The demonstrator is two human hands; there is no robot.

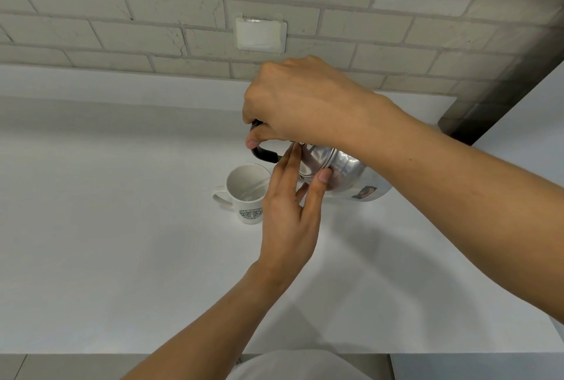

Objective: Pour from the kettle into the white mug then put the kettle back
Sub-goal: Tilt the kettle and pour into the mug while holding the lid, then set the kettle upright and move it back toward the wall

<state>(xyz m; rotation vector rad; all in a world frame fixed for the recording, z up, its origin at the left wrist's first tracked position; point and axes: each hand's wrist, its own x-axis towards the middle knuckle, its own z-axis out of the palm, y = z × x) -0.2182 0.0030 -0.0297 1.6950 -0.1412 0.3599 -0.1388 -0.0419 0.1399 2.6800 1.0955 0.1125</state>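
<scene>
A shiny metal kettle (345,176) is tipped to the left over a white mug (247,193) with a green logo, which stands on the white counter (122,227). My right hand (302,102) is closed around the kettle's black handle (264,154) from above. With fingers straight, my left hand (290,211) presses its fingertips and thumb against the kettle's lid. A thin clear stream and some water show inside the mug. My left hand hides the spout.
A pale brick wall (152,13) with a white covered socket plate (259,33) rises behind the counter. A dark pillar (500,96) stands at the right. The counter's front edge (152,353) runs close to my body.
</scene>
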